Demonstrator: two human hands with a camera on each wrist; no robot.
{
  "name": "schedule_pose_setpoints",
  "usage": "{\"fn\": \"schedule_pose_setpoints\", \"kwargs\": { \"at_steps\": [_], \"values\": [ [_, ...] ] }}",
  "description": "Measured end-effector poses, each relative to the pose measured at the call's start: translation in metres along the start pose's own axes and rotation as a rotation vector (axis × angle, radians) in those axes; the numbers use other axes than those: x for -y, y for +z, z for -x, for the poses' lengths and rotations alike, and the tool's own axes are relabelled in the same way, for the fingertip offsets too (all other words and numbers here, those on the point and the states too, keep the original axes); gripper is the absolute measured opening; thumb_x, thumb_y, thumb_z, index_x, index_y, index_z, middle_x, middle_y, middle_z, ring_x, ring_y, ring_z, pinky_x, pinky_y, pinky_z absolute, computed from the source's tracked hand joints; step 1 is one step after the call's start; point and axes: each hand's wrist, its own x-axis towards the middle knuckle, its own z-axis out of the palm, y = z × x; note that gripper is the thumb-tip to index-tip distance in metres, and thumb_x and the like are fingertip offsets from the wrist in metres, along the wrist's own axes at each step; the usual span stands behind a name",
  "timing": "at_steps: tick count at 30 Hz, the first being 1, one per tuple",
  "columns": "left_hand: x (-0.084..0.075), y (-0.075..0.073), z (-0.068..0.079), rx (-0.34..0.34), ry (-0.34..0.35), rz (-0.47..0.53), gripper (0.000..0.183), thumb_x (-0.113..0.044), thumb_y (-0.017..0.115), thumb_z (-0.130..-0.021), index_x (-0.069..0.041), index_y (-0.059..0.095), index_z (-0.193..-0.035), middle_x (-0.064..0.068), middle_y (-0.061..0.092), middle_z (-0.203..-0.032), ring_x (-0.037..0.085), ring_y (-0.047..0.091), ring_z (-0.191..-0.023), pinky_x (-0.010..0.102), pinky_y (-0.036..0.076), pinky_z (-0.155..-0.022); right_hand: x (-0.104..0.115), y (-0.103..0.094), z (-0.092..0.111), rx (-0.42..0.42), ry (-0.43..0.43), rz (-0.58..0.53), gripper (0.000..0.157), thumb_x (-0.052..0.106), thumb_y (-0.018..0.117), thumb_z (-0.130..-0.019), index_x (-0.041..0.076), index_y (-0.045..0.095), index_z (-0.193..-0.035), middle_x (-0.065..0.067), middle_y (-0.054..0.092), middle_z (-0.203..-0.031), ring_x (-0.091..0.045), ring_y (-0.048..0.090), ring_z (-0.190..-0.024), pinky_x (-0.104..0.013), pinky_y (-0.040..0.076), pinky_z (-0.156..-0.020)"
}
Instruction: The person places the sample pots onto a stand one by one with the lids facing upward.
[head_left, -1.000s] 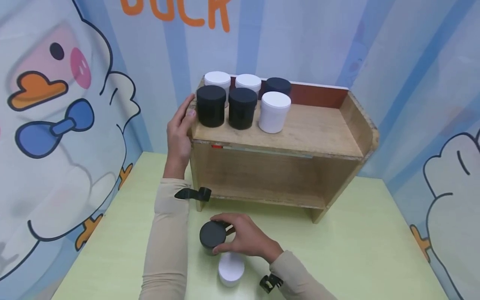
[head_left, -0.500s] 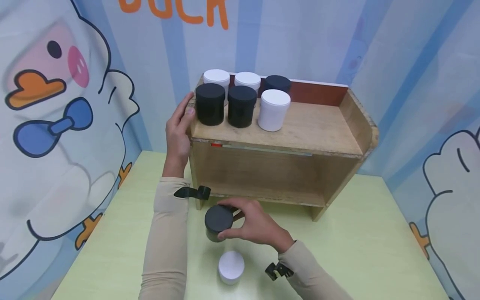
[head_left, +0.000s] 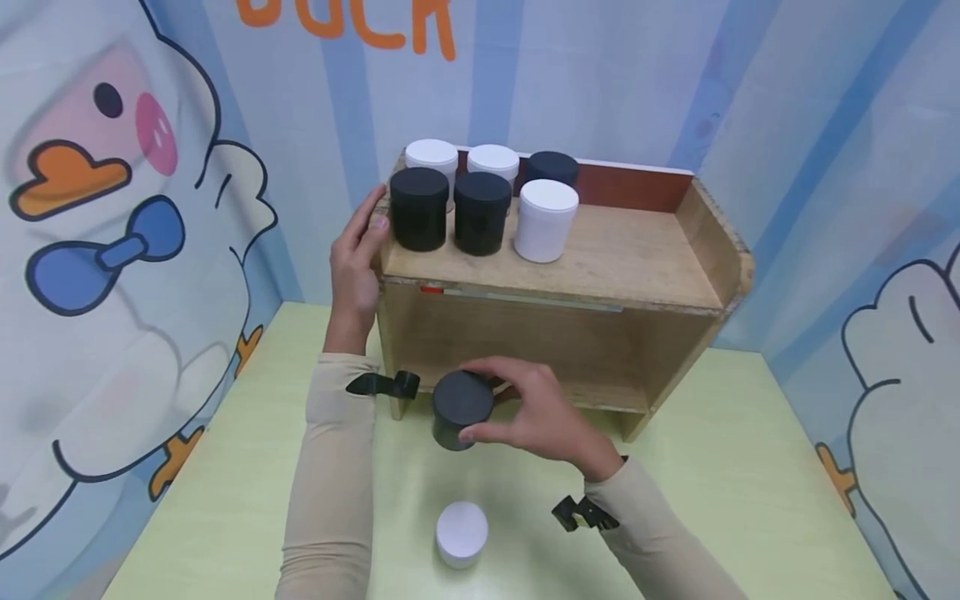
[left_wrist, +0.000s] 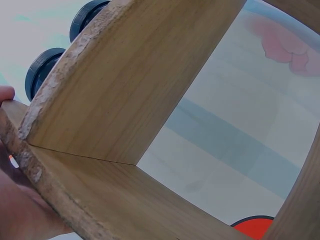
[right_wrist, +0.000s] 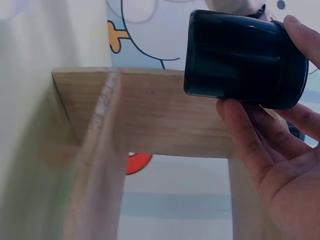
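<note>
My right hand pinches a black lidded jar between thumb and fingers, upright, in front of the shelf's lower edge. In the right wrist view the same jar shows its smooth side, with fingers along it. My left hand grips the left side panel of the wooden shelf, thumb on the near side. In the left wrist view part of that hand shows at the panel's edge. A white lidded jar stands on the table below the black one.
On the shelf top, the front row holds a black jar, a second black jar and a white jar. Behind them stand two white jars and a black jar. A raised side panel bounds the top at right.
My right hand has lifted the black jar from beside the white jar and carried it forward and slightly right, toward the shelf. The left hand has stayed on the shelf's side.
</note>
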Motion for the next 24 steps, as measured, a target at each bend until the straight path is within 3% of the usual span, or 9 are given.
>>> {"fn": "schedule_pose_setpoints", "kwargs": {
  "at_steps": [7,15,24],
  "values": [
    [0.000,-0.001,0.000,-0.004,0.008,-0.008,0.048,-0.032,0.043,-0.104,-0.024,0.047,-0.152,-0.006,0.041,-0.161,0.011,0.030,-0.153,0.041,0.021,-0.129,0.004,-0.016,-0.001,-0.015,-0.004,0.016,0.067,0.023,0.092,-0.071,0.010,0.064,-0.131,-0.006,0.071,-0.120,-0.018,0.069,-0.098,-0.036,0.063,-0.079],
    [-0.001,-0.001,0.001,-0.009,-0.012,-0.012,0.049,-0.032,0.043,-0.104,-0.025,0.046,-0.152,-0.007,0.041,-0.161,0.011,0.030,-0.153,0.042,0.020,-0.129,0.004,-0.035,-0.003,-0.025,-0.012,0.036,0.067,0.021,0.093,-0.069,0.009,0.065,-0.130,-0.007,0.072,-0.118,-0.017,0.069,-0.097,-0.029,0.062,-0.079],
    [0.001,0.000,0.000,-0.007,-0.008,-0.003,0.049,-0.031,0.043,-0.104,-0.025,0.046,-0.152,-0.006,0.040,-0.162,0.011,0.029,-0.154,0.041,0.021,-0.129,0.009,-0.058,-0.003,-0.044,0.011,0.072,0.066,0.020,0.092,-0.070,0.010,0.065,-0.130,-0.005,0.072,-0.117,-0.015,0.068,-0.098,-0.031,0.061,-0.083]
  ]
}}
